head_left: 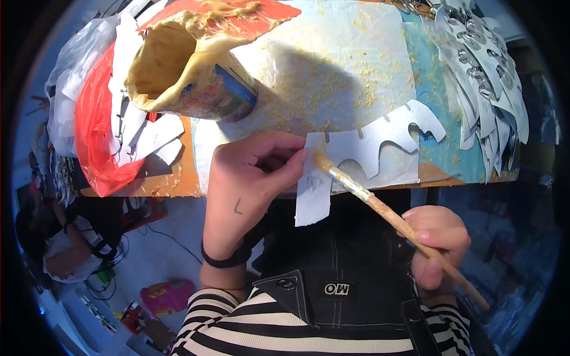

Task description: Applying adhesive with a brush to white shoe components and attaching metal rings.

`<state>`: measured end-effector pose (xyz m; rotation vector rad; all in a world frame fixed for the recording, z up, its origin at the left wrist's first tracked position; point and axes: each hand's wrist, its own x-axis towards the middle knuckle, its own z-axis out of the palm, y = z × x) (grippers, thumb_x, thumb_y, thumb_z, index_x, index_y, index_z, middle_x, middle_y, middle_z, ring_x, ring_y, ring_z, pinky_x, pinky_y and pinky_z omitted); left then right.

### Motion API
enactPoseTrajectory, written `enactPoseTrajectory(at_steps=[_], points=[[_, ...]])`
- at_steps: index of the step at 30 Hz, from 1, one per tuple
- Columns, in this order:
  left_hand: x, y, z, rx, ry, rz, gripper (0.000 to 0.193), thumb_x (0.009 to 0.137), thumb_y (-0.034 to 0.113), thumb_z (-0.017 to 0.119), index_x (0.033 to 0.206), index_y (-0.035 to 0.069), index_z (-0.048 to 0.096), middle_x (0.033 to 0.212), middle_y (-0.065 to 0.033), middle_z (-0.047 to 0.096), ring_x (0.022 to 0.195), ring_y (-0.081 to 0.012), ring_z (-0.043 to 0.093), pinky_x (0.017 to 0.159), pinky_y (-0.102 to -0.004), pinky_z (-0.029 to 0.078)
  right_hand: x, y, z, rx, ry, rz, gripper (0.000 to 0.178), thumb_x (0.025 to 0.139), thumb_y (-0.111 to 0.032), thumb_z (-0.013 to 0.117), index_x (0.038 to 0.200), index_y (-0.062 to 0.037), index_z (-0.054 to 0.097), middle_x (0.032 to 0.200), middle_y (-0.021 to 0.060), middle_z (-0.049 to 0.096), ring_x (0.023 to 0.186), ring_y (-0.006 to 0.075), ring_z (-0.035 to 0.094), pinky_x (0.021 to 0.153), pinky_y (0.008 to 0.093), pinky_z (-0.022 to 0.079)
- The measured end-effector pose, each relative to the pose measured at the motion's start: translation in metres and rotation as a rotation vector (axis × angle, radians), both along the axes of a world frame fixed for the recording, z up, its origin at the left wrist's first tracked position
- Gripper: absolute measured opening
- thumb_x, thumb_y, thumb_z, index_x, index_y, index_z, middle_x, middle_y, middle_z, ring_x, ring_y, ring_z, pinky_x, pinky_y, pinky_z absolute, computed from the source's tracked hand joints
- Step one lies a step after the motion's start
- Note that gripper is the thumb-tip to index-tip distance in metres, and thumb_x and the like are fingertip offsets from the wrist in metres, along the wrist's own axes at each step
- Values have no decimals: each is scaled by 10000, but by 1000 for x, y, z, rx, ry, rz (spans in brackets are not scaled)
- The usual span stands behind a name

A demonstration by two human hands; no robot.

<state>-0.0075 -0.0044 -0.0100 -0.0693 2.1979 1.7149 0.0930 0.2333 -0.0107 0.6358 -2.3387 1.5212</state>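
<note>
As two hands [255,169] [442,237] grip, one brush [387,212] touches sheeting [354,147].

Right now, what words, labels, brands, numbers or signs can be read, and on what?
Wording is located here, not copied.
Small rectangular black patch on the black cloth bib: pale lettering.
Paste-smeared cylindrical can: colourful print, too unclear to read.
Bare left hand: one dark, angular mark.

Wears a black bib [374,273] with pale stitching and a small lettered patch [337,289]. Has black-and-cream striped sleeves [205,311] either side of the bib, a black wristband [225,260] left of it, a dark angular mark [237,206] on the left hand [243,178].
</note>
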Motion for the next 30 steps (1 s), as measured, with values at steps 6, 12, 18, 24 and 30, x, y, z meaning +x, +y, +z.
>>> enactPoseTrajectory(at_steps=[6, 12, 18, 24, 30], points=[[3, 2, -3, -16, 12, 19, 152, 793, 36, 678, 929, -32, 681, 733, -49, 669, 628, -57, 592, 581, -194, 473, -7, -8, -8, -97, 68, -119, 308, 901, -295, 496, 942, 10, 517, 703, 134, 601, 621, 281, 626, 627, 398, 566], [3, 0, 0, 6, 11, 19, 144, 783, 18, 679, 920, -27, 685, 725, -45, 664, 616, -55, 586, 570, -193, 471, -7, -2, 3, -33, 90, -50, 280, 885, -276, 496, 938, -2, 510, 697, 126, 603, 568, 246, 614, 610, 401, 569], [4, 0, -4, -11, 62, 12, 141, 776, 10, 681, 913, -26, 687, 716, -43, 660, 609, -52, 582, 563, -188, 466, -9, -3, -4, 116, 198, -163, 292, 892, -281, 489, 928, 7, 511, 683, 125, 597, 562, 257, 609, 608, 405, 568], [4, 1, -4, -17, 78, 13, 135, 774, 12, 685, 903, -26, 688, 704, -37, 656, 597, -50, 578, 555, -184, 461, -7, 1, 6, 130, 199, -99, 326, 903, -322, 483, 928, 0, 526, 667, 115, 593, 538, 246, 596, 581, 385, 560], [5, 2, -5, -18, 95, 33, 133, 778, 20, 687, 903, -25, 690, 678, -26, 646, 582, -43, 568, 543, -181, 449, 0, -2, 7, -95, 93, -187, 369, 925, -385, 474, 919, -21, 531, 663, 107, 588, 533, 241, 583, 564, 387, 544]])
